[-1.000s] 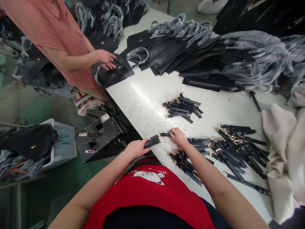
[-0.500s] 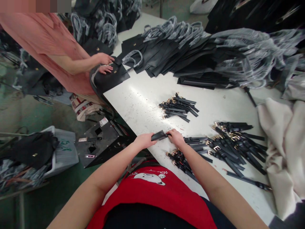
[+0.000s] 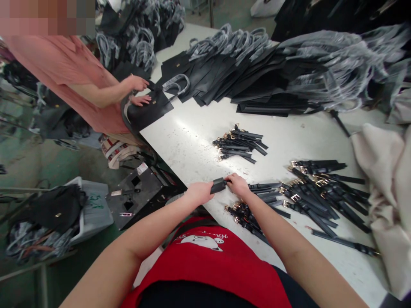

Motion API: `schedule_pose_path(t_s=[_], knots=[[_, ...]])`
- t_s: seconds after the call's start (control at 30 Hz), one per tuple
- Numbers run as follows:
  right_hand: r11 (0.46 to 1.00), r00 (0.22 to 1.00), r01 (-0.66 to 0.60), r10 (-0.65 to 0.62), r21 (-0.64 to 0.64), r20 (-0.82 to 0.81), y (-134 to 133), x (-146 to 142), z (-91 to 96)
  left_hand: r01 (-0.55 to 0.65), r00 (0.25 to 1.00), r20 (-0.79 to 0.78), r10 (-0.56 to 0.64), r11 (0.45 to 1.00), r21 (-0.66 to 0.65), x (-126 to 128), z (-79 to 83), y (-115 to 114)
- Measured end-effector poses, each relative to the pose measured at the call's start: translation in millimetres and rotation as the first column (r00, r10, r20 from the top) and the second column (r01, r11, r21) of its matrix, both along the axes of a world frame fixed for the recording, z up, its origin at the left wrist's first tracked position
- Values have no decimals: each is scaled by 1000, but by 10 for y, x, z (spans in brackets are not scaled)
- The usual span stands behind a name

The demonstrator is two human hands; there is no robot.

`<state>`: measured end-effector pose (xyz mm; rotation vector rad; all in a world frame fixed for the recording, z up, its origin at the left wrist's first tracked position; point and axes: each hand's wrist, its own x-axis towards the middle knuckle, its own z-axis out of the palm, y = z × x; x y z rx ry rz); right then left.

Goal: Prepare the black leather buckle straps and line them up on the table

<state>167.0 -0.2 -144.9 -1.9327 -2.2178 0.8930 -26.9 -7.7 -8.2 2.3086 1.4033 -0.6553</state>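
Between my hands, over the near edge of the white table (image 3: 189,149), is a black leather strap piece (image 3: 218,185), a wide dark flap showing. My left hand (image 3: 199,192) is closed around its left end. At the right end the fingers of my right hand (image 3: 236,183) pinch the strap; what exactly lies under those fingertips is hidden. Just below my right wrist lies a pile of black straps with gold buckles (image 3: 245,216). A larger buckled strap pile (image 3: 321,196) spreads to the right, and a smaller strap bunch (image 3: 240,143) lies beyond my hands.
Black leather panels (image 3: 221,77) with plastic-wrapped handles line the table's far side. A co-worker in a pink shirt (image 3: 93,85) handles a black panel (image 3: 147,112) at the left corner. Beige cloth (image 3: 393,192) hangs at right. A grey bin (image 3: 96,209) stands lower left.
My left hand has moved slightly right, closer to my right hand, and the flap of the strap piece has turned more level. My right hand stays nearly in place.
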Motion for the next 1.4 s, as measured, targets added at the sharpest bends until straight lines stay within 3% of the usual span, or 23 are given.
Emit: schedule_pose_path(t_s=[0.3, 0.4, 0.6, 0.7, 0.83, 1.03, 1.23, 1.4], knots=[[999, 1000, 9, -8, 31, -26, 0, 36, -16, 20, 1000, -21, -20, 999, 25, 257, 24, 22], [999, 1000, 6, -5, 32, -30, -3, 45, 15, -14, 1000, -27, 15, 1000, 5, 134, 10, 53], [999, 999, 37, -37, 11, 19, -12, -12, 64, -176, 982, -78, 174, 984, -21, -384, 57, -59], [1000, 999, -5, 5, -4, 51, -3, -33, 84, -168, 986, -25, 168, 985, -23, -356, 14, -128], [1000, 997, -16, 17, -21, 74, 13, -26, 112, -145, 989, 32, 148, 987, -61, -215, -81, -30], [1000, 998, -9, 10, -25, 70, 21, -22, 118, -249, 968, -3, 249, 968, -10, -462, -95, 25], [999, 995, 5, -1, -35, 95, 37, -5, 102, -143, 987, 69, 145, 989, -36, -288, -140, 69], [1000, 994, -28, 28, -7, 106, 74, 15, 98, -243, 967, 73, 245, 970, -25, -413, -126, 146]])
